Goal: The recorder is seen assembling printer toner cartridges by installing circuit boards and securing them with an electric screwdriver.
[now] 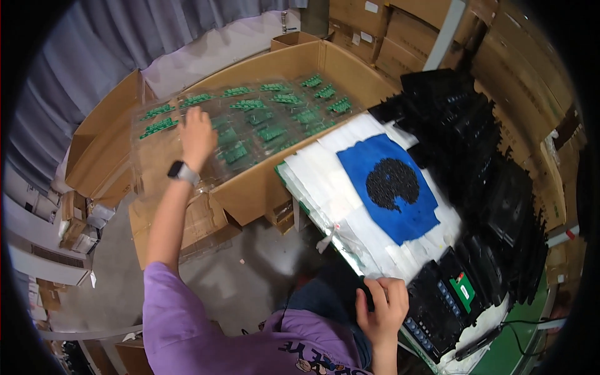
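My left hand, with a watch on its wrist, is stretched out over a clear plastic tray. Its fingers are bent and a little apart, with nothing visible in them. Just beyond the fingertips lies a green circuit board; another green board is left of them. My right hand is at the table's near edge, thumb and fingers loosely curved with a dark gap between them. Beside it sits a black plastic housing with a green board on it.
A large cardboard box holds trays with several boards. On the white-covered table, a blue cloth bears a heap of small black pieces. Black housings are stacked along the right. A cable lies at the lower right.
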The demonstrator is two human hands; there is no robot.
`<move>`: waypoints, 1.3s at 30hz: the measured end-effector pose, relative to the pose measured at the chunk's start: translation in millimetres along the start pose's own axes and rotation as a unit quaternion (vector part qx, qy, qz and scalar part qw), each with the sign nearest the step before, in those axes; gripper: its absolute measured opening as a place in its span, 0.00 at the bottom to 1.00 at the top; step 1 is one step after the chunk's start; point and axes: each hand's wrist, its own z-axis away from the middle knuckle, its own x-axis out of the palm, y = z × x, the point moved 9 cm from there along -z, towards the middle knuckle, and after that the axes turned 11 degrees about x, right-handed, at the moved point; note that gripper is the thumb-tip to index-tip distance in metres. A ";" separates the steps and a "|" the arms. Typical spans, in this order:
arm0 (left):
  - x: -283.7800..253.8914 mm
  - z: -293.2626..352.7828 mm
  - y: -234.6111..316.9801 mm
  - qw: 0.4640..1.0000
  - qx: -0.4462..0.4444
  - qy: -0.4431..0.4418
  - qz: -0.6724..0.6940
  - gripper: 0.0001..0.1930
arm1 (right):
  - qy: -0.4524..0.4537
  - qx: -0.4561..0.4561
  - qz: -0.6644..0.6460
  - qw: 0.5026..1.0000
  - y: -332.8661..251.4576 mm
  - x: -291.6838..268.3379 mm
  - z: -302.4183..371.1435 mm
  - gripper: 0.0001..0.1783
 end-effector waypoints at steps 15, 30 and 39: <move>101.1 -12.0 -205.6 0.958 -0.003 -0.250 0.139 0.34 | -0.064 0.104 0.040 0.992 14.9 70.0 -38.3 0.18; 198.4 -40.9 -280.0 0.967 -0.033 -0.247 0.052 0.32 | -0.056 0.095 0.103 0.989 6.8 75.2 -38.8 0.19; 216.1 -47.8 -317.4 0.995 0.043 -0.090 0.012 0.27 | -0.031 0.066 0.069 0.995 10.0 65.8 -40.8 0.19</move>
